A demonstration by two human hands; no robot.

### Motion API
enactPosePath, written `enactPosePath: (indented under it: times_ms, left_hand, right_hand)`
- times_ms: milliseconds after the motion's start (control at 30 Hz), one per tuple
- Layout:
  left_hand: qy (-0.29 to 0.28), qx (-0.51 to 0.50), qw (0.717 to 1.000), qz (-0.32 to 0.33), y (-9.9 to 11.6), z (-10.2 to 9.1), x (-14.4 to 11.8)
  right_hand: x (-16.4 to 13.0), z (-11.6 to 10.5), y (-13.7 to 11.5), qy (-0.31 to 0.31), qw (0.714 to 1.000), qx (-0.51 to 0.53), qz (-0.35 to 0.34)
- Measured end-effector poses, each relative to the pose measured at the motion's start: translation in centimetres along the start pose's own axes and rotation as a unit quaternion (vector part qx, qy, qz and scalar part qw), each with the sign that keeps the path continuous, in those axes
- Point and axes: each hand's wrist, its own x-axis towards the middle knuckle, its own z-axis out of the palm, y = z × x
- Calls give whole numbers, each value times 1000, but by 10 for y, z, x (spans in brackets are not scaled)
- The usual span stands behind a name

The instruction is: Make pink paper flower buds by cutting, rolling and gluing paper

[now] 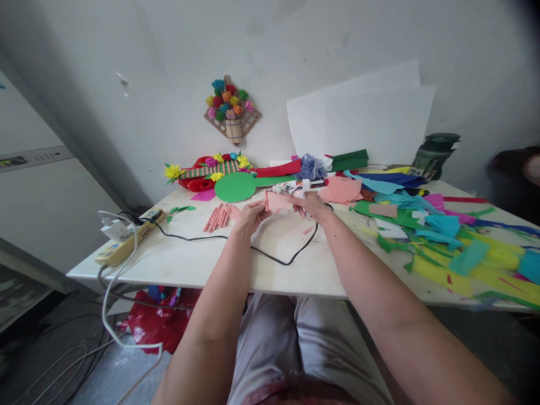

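Both hands meet over the far middle of the white table (202, 261). My left hand (250, 215) pinches the left edge of a small pink paper piece (276, 201). My right hand (311, 205) holds the paper's right edge, with a white glue gun (301, 187) lying just behind it. The gun's black cord (278, 260) loops across the table in front of my hands. A bundle of rolled pink paper sticks (217, 217) lies left of my left hand. A green paper circle (235, 187) lies behind.
Coloured paper scraps (447, 247) cover the table's right half. A power strip (126, 239) with plugs sits at the left edge, cables hanging down to the floor. White sheets (363, 121) and a dark jar (434, 153) stand at the back. A paper-flower craft (231, 109) hangs on the wall. Red bag (156, 320) under the table.
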Motion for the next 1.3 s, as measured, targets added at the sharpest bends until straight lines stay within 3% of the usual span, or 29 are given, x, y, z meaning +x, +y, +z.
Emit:
enactPosePath:
  times_ms: [1300]
  left_hand:
    - [24, -6, 999, 36, -1, -4, 3]
  right_hand:
    - [2, 2, 4, -42, 999, 1, 8]
